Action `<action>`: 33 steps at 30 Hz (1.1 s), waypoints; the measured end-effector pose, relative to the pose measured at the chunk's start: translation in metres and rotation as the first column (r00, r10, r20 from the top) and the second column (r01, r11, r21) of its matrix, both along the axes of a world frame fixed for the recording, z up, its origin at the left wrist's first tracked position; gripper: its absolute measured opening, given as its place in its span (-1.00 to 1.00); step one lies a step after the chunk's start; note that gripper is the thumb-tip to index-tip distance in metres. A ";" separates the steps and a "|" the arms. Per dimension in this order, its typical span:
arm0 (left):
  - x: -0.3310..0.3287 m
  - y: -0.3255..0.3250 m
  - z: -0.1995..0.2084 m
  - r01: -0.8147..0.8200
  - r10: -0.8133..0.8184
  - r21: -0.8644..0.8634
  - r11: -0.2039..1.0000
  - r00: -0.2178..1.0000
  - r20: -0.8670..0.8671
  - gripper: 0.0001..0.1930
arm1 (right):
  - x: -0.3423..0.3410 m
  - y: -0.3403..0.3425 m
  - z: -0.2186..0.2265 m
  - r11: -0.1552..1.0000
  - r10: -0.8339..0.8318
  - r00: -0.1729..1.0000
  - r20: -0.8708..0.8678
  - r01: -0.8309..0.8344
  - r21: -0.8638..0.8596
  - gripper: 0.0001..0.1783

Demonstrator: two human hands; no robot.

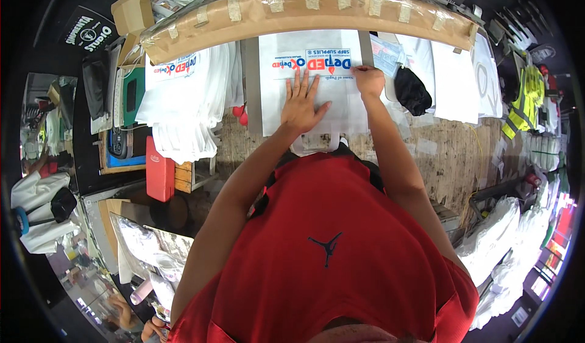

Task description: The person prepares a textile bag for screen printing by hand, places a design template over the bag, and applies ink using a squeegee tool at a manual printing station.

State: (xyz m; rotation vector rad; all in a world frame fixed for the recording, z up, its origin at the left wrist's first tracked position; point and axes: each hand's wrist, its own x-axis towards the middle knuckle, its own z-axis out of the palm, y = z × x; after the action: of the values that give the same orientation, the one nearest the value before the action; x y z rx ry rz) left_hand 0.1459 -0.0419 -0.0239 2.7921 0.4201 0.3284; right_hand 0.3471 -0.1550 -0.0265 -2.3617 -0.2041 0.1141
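head: left hand (300,108) on bag (344,96)

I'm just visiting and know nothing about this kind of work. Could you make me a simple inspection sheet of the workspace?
Surface: a grey board shows along the sides of the work, beneath it.
Job's things: a white printed bag lies on the board; a stack of white bags is to the left.
Clutter: a black bundle at the right; a red case at the lower left.
Hands: left hand spread flat on the bag; right hand curled at its right edge, whether pinching it is unclear.
Cables: none identifiable for certain.
Surroundings: a taped brown cardboard covering beyond the bag; a yellow high-visibility vest at the far right.
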 end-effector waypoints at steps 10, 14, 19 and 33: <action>-0.001 0.000 -0.002 -0.016 0.016 0.005 1.000 1.000 0.008 -0.14 | -0.003 -0.001 0.005 1.000 0.014 1.000 0.017 -0.014 0.002 -0.72; -0.001 0.000 -0.003 -0.023 0.023 0.016 1.000 1.000 0.010 -0.14 | -0.005 0.000 0.007 1.000 -0.018 1.000 0.012 0.017 0.011 -0.72; 0.001 0.000 -0.002 -0.023 0.023 0.018 1.000 1.000 -0.008 -0.13 | -0.009 -0.004 0.007 0.997 0.001 0.996 0.087 -0.008 0.083 -0.72; 0.002 0.000 -0.006 -0.019 0.021 0.042 0.999 0.999 -0.045 -0.13 | -0.091 -0.039 -0.008 0.799 0.602 0.689 0.405 -0.518 -0.305 -0.24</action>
State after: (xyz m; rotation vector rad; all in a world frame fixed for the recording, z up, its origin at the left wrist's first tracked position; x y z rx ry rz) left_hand 0.1480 -0.0418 -0.0303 2.8422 0.4577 0.2811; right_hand 0.2565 -0.1938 -0.0344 -2.3692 -1.2226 -0.1857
